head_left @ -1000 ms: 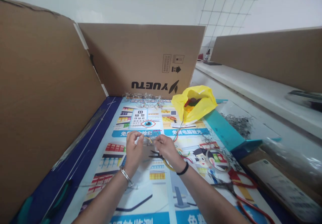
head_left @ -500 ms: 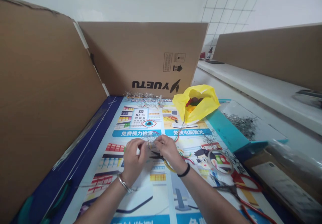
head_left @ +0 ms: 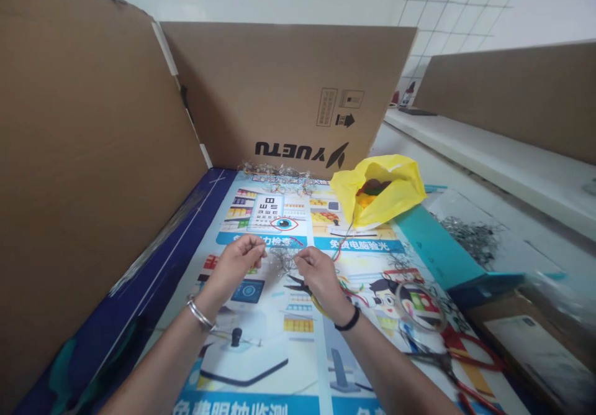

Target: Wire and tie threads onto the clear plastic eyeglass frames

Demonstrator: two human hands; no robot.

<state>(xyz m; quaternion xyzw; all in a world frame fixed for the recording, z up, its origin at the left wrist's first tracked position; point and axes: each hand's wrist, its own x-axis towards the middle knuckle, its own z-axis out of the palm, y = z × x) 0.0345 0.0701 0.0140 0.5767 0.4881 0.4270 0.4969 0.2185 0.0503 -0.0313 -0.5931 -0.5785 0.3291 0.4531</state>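
Note:
My left hand and my right hand are held over a printed poster on the table. Both pinch the ends of a small tangle of thin silvery wire stretched between them. My left wrist carries a silver bangle, my right a black band. Dark small pliers lie on the poster just under my right hand, beside red, green and yellow wires.
Cardboard walls stand at the left and back. An open yellow bag with coloured pieces, a teal box holding metal bits, a round glass lens and red-handled pliers lie at the right. More wire pieces line the back.
My hands have drawn apart, the left going further left, and the wire piece is now stretched between them. The view has shifted so everything sits a little to the right.

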